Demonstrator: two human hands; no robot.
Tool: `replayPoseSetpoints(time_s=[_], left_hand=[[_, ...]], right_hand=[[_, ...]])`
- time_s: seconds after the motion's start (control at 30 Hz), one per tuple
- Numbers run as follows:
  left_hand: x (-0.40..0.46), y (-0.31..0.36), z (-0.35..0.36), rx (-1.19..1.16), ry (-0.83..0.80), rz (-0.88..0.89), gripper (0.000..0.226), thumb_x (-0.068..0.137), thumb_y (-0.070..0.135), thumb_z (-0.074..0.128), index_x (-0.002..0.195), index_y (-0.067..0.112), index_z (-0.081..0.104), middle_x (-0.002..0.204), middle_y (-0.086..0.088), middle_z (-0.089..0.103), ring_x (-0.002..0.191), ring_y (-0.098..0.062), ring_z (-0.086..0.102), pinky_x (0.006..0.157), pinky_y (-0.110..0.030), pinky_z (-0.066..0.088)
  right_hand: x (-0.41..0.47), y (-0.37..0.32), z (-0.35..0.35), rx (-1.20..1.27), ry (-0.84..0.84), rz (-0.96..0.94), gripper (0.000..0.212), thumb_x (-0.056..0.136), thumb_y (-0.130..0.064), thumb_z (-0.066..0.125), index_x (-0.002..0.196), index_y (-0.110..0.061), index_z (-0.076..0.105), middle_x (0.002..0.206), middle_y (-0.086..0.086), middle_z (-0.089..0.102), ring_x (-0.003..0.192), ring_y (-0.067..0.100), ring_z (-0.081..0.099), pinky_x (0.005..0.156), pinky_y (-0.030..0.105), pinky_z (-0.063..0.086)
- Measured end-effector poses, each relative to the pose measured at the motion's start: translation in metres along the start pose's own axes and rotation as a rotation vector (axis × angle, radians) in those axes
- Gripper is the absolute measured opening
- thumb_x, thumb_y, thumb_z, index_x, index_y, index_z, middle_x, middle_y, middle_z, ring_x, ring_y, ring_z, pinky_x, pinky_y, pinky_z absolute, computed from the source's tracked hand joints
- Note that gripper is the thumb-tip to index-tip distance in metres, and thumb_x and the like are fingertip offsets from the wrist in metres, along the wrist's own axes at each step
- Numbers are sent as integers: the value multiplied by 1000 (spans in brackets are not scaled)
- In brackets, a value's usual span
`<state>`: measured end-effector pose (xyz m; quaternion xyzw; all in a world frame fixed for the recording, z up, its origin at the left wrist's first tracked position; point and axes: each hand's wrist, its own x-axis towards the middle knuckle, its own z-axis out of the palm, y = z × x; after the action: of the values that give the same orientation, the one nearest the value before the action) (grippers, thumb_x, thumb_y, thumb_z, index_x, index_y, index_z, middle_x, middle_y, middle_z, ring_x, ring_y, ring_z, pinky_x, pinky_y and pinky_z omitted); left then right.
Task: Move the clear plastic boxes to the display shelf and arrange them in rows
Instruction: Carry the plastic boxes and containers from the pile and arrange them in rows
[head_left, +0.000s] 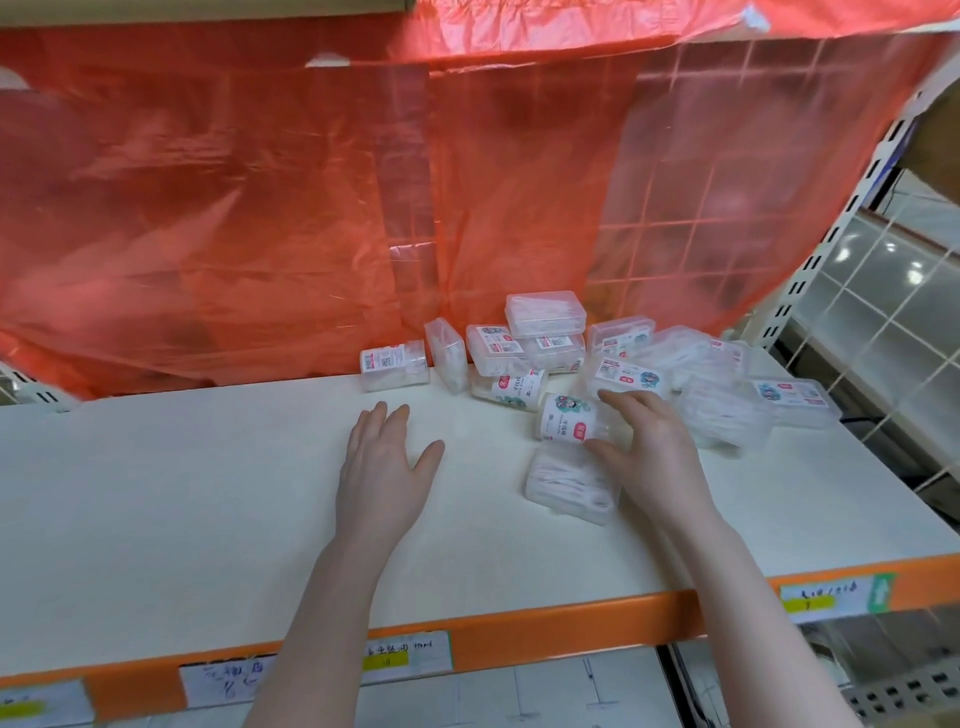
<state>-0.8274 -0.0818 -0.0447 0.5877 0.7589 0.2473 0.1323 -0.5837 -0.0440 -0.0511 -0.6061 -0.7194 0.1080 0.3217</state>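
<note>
Your right hand (652, 452) holds a little box (569, 423) on the shelf (208, 493). Your left hand (387, 467) lies flat and open, holding nothing.

clear plastic boxes (545, 343) jumbled at display shelf (208, 493) rear-right, some stacked

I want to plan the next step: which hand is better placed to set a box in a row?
The right hand: it already grips a labelled box beside the pile. The left hand lies open on the bare shelf, holding nothing.
</note>
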Motion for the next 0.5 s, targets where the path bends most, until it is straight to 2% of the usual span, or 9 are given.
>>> replayPoseSetpoints(time_s=[0.1, 0.27, 0.43, 0.5], left_hand=[[2, -2, 1, 2, -3, 3, 59, 95, 38, 49, 146, 13, 31, 156, -5, 20, 145, -19, 10, 114, -31, 14], [2, -7, -3, -6, -9, -13, 59, 95, 38, 49, 146, 14, 31, 156, -5, 19, 145, -18, 10, 114, -32, 15], [2, -13, -7, -16, -11, -16, 58, 95, 37, 49, 146, 14, 31, 156, -5, 20, 145, -18, 10, 114, -31, 14], [2, -15, -8, -20, -11, -16, 58, 95, 37, 49, 146, 14, 32, 156, -5, 21, 145, -18, 11, 114, -31, 14]], right_hand=[[4, 0, -2, -19, -50, 89, 57, 76, -18, 74, 129, -7, 54, 123, 10, 53, 117, 27, 48, 95, 29, 34], [9, -4, -2, -99, -95, 150, 57, 76, -24, 74, 128, -10, 54, 120, 11, 51, 114, 29, 47, 90, 30, 33], [7, -5, -4, -192, -125, 116, 57, 77, -29, 73, 129, -18, 52, 121, 11, 56, 113, 30, 48, 89, 33, 34], [7, -7, -6, -130, -107, 108, 57, 75, -25, 75, 127, -18, 54, 123, 7, 56, 112, 27, 51, 89, 32, 36]])
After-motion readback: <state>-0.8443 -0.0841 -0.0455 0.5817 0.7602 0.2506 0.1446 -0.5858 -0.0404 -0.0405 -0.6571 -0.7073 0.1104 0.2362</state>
